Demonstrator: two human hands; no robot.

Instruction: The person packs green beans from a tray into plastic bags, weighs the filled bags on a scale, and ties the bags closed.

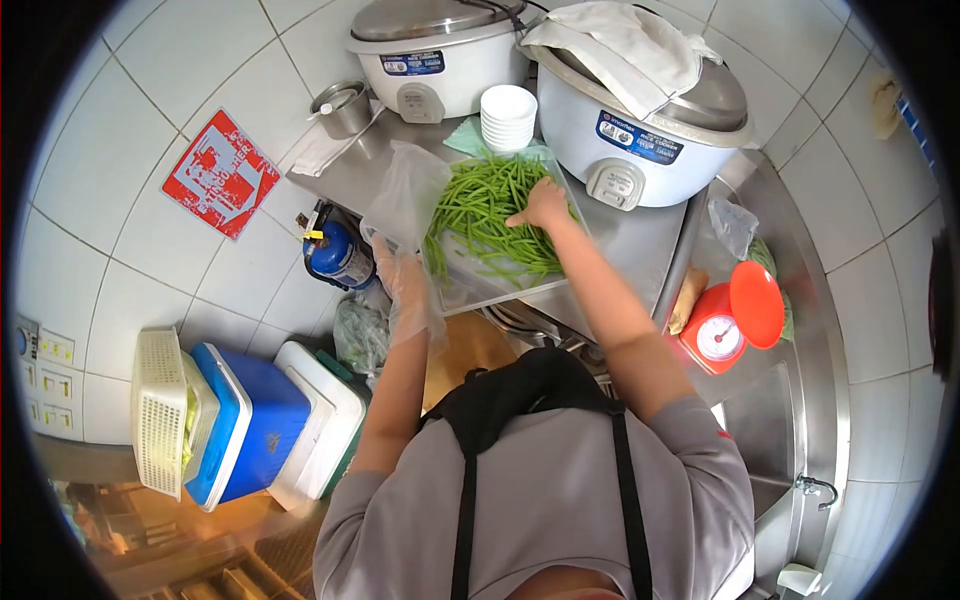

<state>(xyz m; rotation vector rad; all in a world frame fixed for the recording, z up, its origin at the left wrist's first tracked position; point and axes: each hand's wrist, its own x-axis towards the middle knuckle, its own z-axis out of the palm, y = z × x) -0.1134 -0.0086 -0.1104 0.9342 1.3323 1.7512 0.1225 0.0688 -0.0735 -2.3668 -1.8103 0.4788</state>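
Filling much of a clear plastic tray (490,292), the long green beans (485,205) lay in a loose, tangled heap on the steel counter (395,145), thinning out toward the near side of the tray. The right hand (542,206) reached into the heap from the right, its thumb held wide of the fingers — the grip stood open, with the fingertips partly lost among the beans. The left hand (398,280) was at the tray's left side, covered by thin clear plastic; whether its fingers were closed on anything could not be told. A translucent plastic bag (408,190) rose just above that hand, beside the beans.

Beyond the tray stood a stack of white bowls (508,118) on a pale green cloth (464,137), between two large rice cookers, the left one (440,75) and the right one (640,130), the latter with a white cloth (625,55) over its lid. A metal pot (343,110) sat at the counter's far left. Farther out, a blue fire extinguisher (340,257) was near the wall at left, a blue cooler (262,425) lower down beside a basket (165,412) — and at right, a red scale (717,335) stood near the sink (765,425).
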